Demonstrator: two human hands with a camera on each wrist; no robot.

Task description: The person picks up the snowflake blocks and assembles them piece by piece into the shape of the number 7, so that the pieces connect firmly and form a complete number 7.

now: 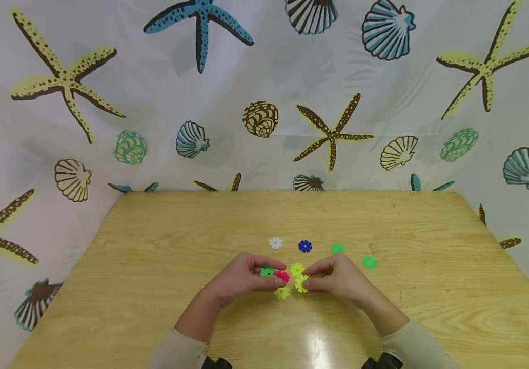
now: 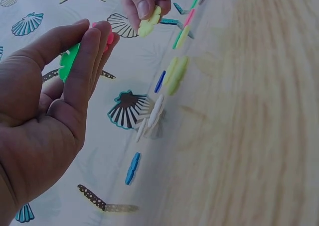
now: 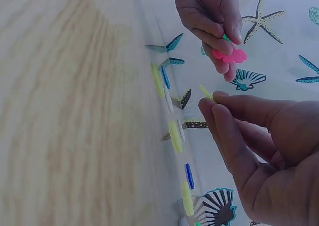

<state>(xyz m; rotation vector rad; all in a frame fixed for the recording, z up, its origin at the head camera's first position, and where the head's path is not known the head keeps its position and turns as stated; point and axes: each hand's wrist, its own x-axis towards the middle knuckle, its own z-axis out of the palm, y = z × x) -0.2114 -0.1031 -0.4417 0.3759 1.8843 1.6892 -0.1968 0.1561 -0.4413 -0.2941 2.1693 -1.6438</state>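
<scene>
My left hand (image 1: 242, 277) pinches a green notched disc (image 1: 266, 272) and a pink notched disc (image 1: 282, 276) between thumb and fingers. The two discs overlap or join at their edges; the fingers hide exactly how. To its right, my right hand (image 1: 340, 278) pinches a yellow notched disc (image 1: 300, 283) by the edge; this disc also appears in the left wrist view as a yellow piece (image 2: 149, 23). Another yellow disc (image 1: 297, 269) lies just beyond the held one, and a yellow disc (image 1: 282, 292) is below the left fingertips. Both hands are above the table, a small gap apart.
On the wooden table (image 1: 177, 230), beyond the hands, lie a white disc (image 1: 276, 243), a dark blue disc (image 1: 305, 246), a green disc (image 1: 337, 248) and a second green disc (image 1: 369, 262). A shell-and-starfish cloth (image 1: 227, 118) hangs behind and beside the table.
</scene>
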